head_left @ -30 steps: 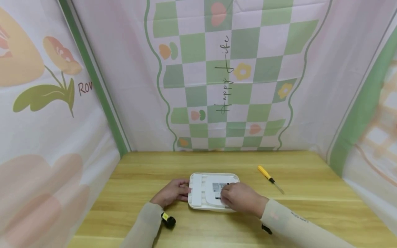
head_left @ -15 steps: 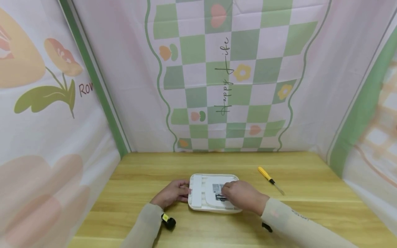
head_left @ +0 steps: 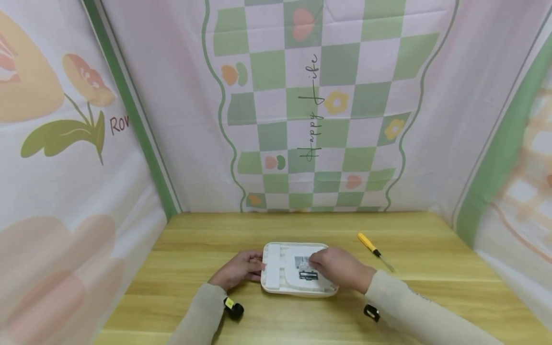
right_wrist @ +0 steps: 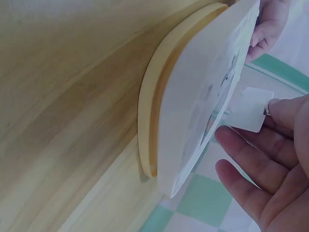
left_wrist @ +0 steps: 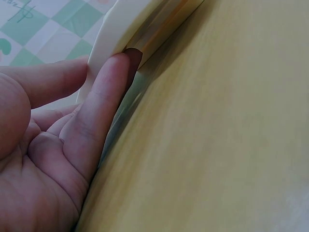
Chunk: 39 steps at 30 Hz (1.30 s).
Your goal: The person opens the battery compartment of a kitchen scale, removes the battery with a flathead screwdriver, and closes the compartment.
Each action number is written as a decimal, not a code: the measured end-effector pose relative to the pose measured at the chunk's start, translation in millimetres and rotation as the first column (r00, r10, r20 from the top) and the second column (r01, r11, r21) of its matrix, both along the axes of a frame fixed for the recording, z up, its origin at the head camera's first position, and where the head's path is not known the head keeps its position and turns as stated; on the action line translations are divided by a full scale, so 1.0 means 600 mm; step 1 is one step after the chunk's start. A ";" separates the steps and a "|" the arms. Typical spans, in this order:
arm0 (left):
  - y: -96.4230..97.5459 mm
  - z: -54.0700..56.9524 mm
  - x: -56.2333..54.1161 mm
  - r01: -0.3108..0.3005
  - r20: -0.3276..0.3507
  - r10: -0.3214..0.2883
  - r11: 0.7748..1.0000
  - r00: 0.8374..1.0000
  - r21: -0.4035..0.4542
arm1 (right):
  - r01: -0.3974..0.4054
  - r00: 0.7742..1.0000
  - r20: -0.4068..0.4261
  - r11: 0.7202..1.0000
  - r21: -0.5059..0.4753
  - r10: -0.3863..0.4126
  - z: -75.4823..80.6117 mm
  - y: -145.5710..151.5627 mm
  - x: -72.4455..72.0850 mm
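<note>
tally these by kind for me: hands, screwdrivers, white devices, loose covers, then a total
Hands: 2, the left hand at the device's edge and the right hand
Yellow-and-black screwdriver: 1
White plastic device: 1
Small white cover, pinched in the right hand: 1
Total: 5

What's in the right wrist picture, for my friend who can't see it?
The right hand pinches a small flat white piece beside a white device on a wooden table. At the device's far end, the left hand holds its edge; green-and-white checked cloth shows behind.
</note>
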<state>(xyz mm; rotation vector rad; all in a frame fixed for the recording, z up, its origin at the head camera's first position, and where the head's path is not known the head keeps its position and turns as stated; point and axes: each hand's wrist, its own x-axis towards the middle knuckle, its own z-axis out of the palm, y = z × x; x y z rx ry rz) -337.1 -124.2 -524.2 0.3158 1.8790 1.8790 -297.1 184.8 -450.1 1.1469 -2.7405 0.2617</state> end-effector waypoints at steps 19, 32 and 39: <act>0.001 0.003 0.003 0.001 -0.004 -0.001 1.000 1.000 -0.002 | 0.144 0.980 0.160 0.972 -0.186 -0.115 -0.010 0.027 -0.015; -0.003 0.003 0.002 -0.012 -0.012 0.012 1.000 1.000 -0.003 | 0.321 0.924 0.302 0.905 -0.280 -0.234 -0.021 0.042 -0.024; -0.001 -0.004 0.004 -0.003 -0.010 0.003 1.000 1.000 0.005 | 0.378 0.900 0.350 0.866 -0.327 -0.260 -0.035 0.055 -0.027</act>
